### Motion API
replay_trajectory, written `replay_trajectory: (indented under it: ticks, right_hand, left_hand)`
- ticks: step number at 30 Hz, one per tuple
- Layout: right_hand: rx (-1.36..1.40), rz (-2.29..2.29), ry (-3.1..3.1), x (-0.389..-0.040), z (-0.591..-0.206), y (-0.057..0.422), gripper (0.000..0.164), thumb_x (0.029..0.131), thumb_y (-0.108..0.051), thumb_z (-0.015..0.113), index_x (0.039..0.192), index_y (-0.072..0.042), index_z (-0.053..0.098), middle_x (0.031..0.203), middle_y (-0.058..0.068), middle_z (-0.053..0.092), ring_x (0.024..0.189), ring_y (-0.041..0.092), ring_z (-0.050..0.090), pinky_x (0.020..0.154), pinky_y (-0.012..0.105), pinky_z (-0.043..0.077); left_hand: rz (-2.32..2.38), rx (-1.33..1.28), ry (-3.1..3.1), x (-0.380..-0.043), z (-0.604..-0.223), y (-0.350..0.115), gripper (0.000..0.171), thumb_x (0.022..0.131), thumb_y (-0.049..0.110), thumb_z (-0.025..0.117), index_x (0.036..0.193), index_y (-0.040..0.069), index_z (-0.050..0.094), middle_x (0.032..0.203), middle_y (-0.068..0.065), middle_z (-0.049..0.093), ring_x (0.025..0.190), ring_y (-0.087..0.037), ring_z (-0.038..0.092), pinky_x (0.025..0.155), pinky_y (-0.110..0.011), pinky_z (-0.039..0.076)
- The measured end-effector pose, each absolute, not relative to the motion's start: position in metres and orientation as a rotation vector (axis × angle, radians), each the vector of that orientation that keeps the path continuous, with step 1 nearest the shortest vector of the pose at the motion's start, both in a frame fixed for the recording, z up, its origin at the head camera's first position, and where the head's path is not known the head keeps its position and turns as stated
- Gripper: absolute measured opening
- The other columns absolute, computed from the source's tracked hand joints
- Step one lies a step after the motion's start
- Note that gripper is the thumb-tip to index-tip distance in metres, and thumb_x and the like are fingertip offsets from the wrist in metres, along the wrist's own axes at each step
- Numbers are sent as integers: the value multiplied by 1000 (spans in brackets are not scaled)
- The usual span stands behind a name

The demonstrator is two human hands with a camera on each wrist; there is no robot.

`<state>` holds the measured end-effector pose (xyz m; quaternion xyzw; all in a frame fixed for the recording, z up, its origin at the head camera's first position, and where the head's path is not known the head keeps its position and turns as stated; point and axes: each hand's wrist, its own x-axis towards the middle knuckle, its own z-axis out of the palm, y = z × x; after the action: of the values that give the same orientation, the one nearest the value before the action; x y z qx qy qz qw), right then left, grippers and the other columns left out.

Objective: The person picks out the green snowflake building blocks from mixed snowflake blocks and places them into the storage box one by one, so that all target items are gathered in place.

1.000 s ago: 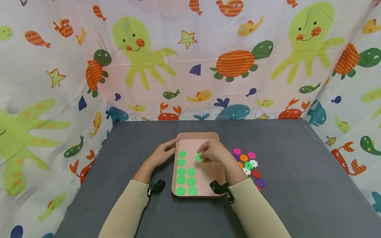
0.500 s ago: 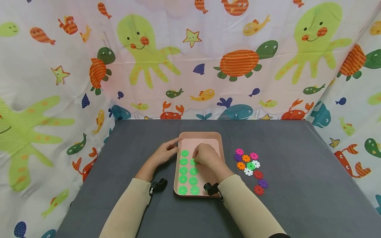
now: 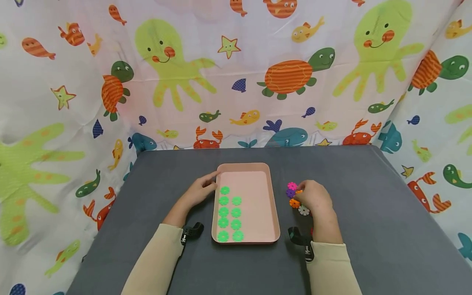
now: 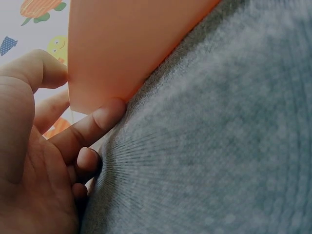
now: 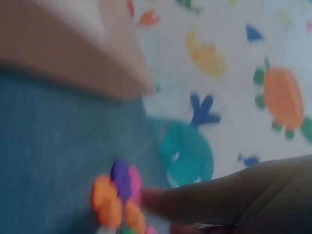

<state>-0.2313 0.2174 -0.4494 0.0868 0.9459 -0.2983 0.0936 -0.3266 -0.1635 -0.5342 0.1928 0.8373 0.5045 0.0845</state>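
My left hand (image 3: 198,191) is at the left side of the pink tray (image 3: 259,192), its fingers against the rim. The left wrist view shows its fingertips touching the tray's wall (image 4: 112,58). In the tray, several green flower-shaped discs (image 3: 223,212) lie in two columns, the left column longer. My right hand (image 3: 316,196) is over the loose discs to the right of the tray, its fingertips at an orange disc (image 3: 294,203) and its neighbours. One fairly straight finger (image 5: 170,201) appears in the blurred right wrist view; nothing is visibly gripped. The hand covers part of the pile.
Near the right fingertips are a pink disc (image 3: 292,186), a purple disc (image 3: 290,193) and a white disc (image 3: 304,210). A grey cloth (image 3: 177,164) covers the table. A curtain printed with sea animals (image 3: 228,73) hangs behind and at both sides.
My right hand has let go of a green disc at the top of the second column and moved right, out of the tray, to the loose discs. The left hand stays at the rim.
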Motion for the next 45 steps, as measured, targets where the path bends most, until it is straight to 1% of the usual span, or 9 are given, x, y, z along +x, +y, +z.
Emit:
replay_trajectory:
  ticks: [3, 7, 14, 17, 21, 29, 36, 41, 45]
  right_hand:
    - [308, -787, 2754, -229, -458, 230, 22, 83, -15, 82, 87, 0, 67, 88, 14, 62, 77, 29, 58, 69, 43, 51]
    - [326, -772, 2738, -229, -467, 237, 29, 83, -15, 83, 68, -8, 59, 76, 9, 56, 68, 26, 54, 64, 39, 48]
    - [506, -767, 2780, -225, -472, 245, 38, 80, -28, 88, 85, 2, 63, 83, 16, 57, 75, 33, 55, 64, 42, 49]
    - [557, -794, 2785, -224, -473, 247, 39, 80, -29, 89, 83, 1, 64, 82, 16, 57, 75, 33, 55, 62, 41, 48]
    - [560, -800, 2783, -227, -473, 249, 41, 79, -30, 90, 85, 2, 65, 85, 18, 59, 77, 34, 55, 63, 41, 48]
    - [539, -759, 2769, -231, -475, 248, 62, 79, -33, 90, 108, 15, 64, 98, 26, 62, 82, 38, 57, 70, 46, 53]
    - [346, -1051, 2708, -227, -452, 241, 29, 86, -23, 83, 79, -4, 62, 72, 7, 57, 65, 23, 56, 58, 36, 46]
    - [158, -1435, 2600, -231, -414, 214, 23, 96, -13, 73, 109, 4, 65, 91, 13, 69, 79, 26, 71, 73, 36, 58]
    - [-6, -1495, 2510, -255, -408, 170, 22, 96, -6, 70, 115, 5, 70, 97, 16, 71, 82, 24, 73, 79, 38, 59]
  left_hand:
    - [1504, 569, 2486, -326, -535, -165, 54, 105, 18, 58, 157, 14, 45, 82, -12, 62, 64, -20, 46, 64, -35, 39]
    - [1508, 576, 2471, -325, -536, -163, 55, 106, 19, 57, 158, 13, 43, 83, -18, 61, 61, -18, 45, 63, -35, 39]
    - [1505, 562, 2477, -325, -538, -162, 53, 105, 20, 58, 157, 19, 47, 77, -8, 58, 58, -16, 44, 61, -33, 39]
    - [1501, 570, 2477, -326, -537, -162, 53, 105, 21, 58, 157, 22, 47, 77, -6, 57, 59, -17, 45, 61, -33, 40]
    - [1503, 589, 2485, -327, -535, -163, 52, 105, 19, 57, 156, 21, 47, 76, -6, 57, 60, -19, 46, 61, -34, 40]
    - [1500, 600, 2487, -327, -531, -164, 53, 105, 18, 57, 157, 15, 46, 78, -10, 58, 62, -21, 47, 63, -36, 40]
    - [1505, 594, 2493, -328, -536, -167, 53, 104, 21, 59, 156, 19, 48, 78, -7, 58, 63, -20, 47, 64, -37, 40]
    - [1503, 587, 2493, -327, -536, -167, 53, 104, 21, 58, 156, 22, 48, 76, -5, 56, 61, -20, 46, 63, -35, 40]
    - [1502, 589, 2492, -326, -536, -168, 53, 104, 21, 57, 156, 20, 47, 76, -5, 55, 62, -20, 45, 64, -34, 40]
